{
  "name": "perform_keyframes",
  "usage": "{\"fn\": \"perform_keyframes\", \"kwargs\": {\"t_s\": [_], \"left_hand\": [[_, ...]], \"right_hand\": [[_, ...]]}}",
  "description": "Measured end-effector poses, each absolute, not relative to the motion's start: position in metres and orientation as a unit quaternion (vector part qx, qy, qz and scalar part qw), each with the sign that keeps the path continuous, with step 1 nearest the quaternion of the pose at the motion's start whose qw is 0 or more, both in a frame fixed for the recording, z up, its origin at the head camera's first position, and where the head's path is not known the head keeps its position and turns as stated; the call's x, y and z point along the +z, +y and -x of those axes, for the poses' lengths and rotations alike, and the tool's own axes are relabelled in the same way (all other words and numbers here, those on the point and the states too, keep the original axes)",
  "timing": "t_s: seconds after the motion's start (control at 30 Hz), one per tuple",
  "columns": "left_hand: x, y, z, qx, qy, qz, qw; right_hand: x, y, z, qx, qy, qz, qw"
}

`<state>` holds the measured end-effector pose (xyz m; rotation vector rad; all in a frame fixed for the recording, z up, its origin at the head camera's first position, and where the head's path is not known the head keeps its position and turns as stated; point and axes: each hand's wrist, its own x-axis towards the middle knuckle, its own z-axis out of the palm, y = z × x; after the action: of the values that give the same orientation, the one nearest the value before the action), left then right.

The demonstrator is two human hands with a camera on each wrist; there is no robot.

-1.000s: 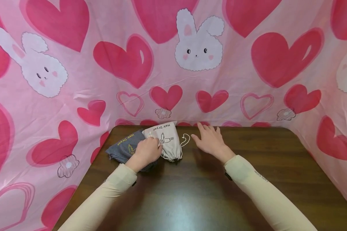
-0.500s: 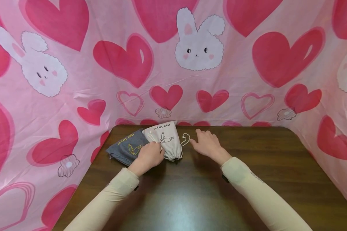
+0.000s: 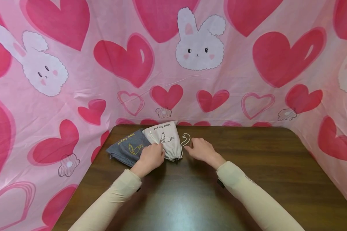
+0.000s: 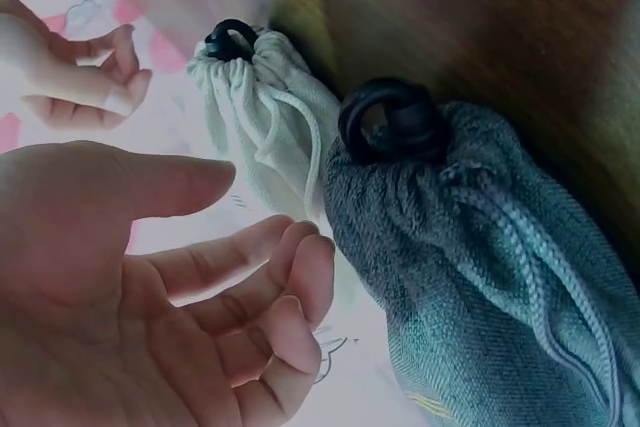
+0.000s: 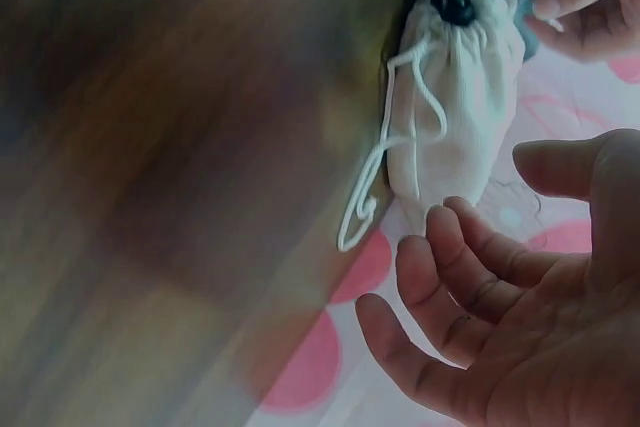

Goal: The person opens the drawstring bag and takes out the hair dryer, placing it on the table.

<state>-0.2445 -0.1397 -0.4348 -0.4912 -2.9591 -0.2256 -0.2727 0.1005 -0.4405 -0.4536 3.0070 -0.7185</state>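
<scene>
Two drawstring bags printed "Hair Dryer" lie side by side at the back of the table, a dark blue-grey bag (image 3: 128, 147) and a white bag (image 3: 164, 136). Their gathered mouths point toward me, each with a black ring or stopper. My left hand (image 3: 150, 157) is near both mouths. In the left wrist view its bent fingers (image 4: 245, 322) and thumb stand apart with nothing between them. Right of the white bag, my right hand (image 3: 201, 149) has its thumb and fingertips close to the white cord (image 3: 186, 140). Its fingers (image 5: 470, 317) are loosely bent, with nothing in them.
The dark wooden table (image 3: 173, 199) stretches toward me and to the right. A pink cloth (image 3: 196, 80) printed with hearts and rabbits hangs behind it and along both sides.
My right hand has moved toward me and left, closer to the white cord, its fingers bending more. My left hand has shifted slightly right, uncovering more of the dark bag. The bags stay put.
</scene>
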Motion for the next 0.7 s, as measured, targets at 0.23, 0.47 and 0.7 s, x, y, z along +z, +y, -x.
{"fn": "perform_keyframes", "kwargs": {"t_s": [0.23, 0.47, 0.7], "left_hand": [[-0.439, -0.138, 0.245, -0.072, -0.982, 0.169, 0.054], [-0.442, -0.135, 0.245, -0.065, -0.980, 0.176, 0.068], [-0.444, -0.131, 0.246, -0.066, -0.979, 0.183, 0.069]], "right_hand": [[-0.448, 0.089, 0.269, -0.239, 0.960, 0.148, 0.015], [-0.458, 0.081, 0.268, -0.237, 0.957, 0.165, 0.018], [-0.471, 0.076, 0.272, -0.271, 0.945, 0.186, 0.008]]}}
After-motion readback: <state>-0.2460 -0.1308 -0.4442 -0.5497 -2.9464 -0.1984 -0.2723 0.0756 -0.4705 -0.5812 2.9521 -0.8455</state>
